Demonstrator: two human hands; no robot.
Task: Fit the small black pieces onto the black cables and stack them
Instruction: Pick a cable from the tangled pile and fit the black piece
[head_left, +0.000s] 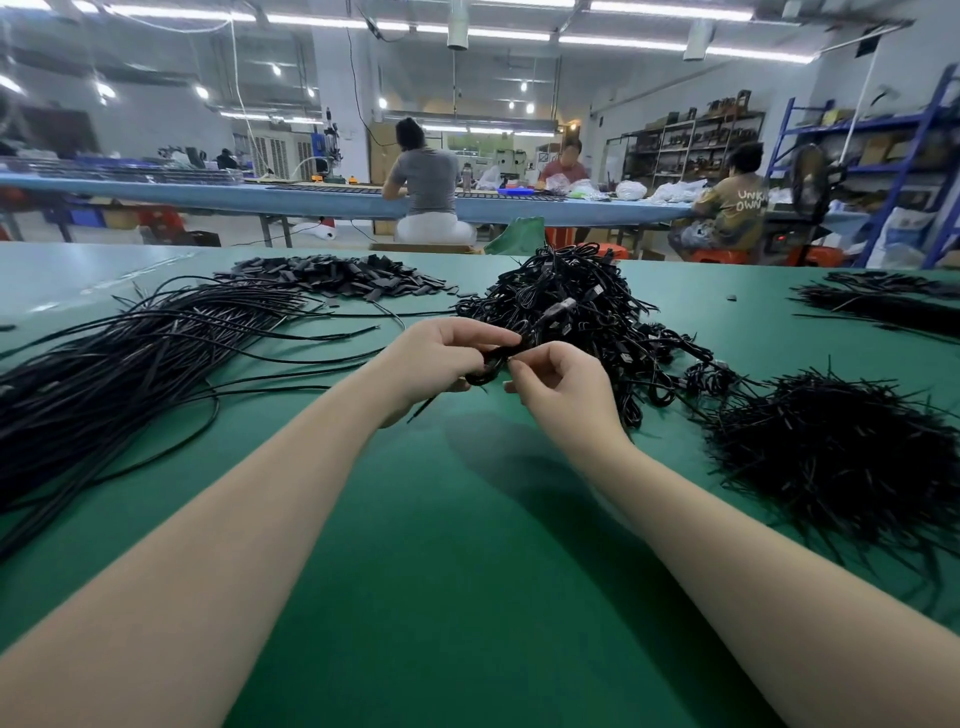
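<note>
Green table (467, 519): both hands meet at centre, left hand (441, 358) gripping a coiled black cable (488, 366), right hand (558, 387) pinching it. Finished pile (576, 306) behind; many loose cables (130, 353) and small pieces (337, 278) remain.

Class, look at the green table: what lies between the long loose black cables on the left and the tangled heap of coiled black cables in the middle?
In the head view, the person's left hand and bare green table mat.
</note>
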